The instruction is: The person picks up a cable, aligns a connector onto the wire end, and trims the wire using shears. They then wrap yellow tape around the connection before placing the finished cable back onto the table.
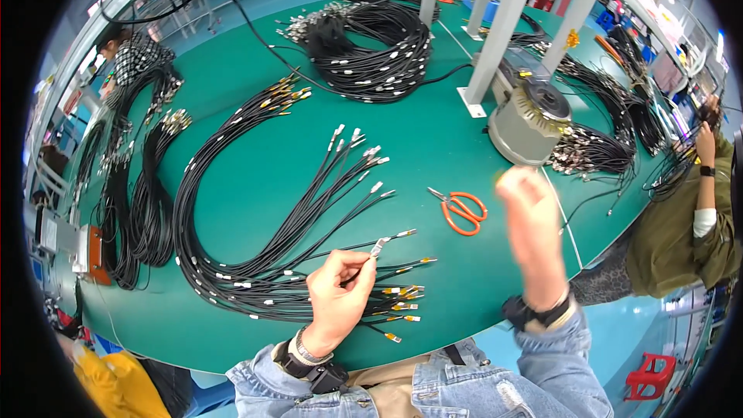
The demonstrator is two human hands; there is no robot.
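My left hand [337, 294] pinches a thin black cable near its silver connector end [379, 247]. That cable belongs to a curved bundle of black cables [190, 186] lying on the green table [457, 294], with white tags along it and several ends wrapped in yellow tape. To the right, my right hand [534, 217] is raised below a round grey tape dispenser [526, 120] with yellowish strips round its rim. Its fingers are drawn together and smeared by motion. A yellowish speck shows at the fingertips. Between the hands lie orange-handled scissors [463, 213].
A big coil of black cables [371, 54] sits at the back, with more bundles [147, 193] at the left. Metal posts [495, 39] rise beside the dispenser. A co-worker in an olive top [681, 224] handles cables at the right; others sit farther off. A red stool [650, 375] stands lower right.
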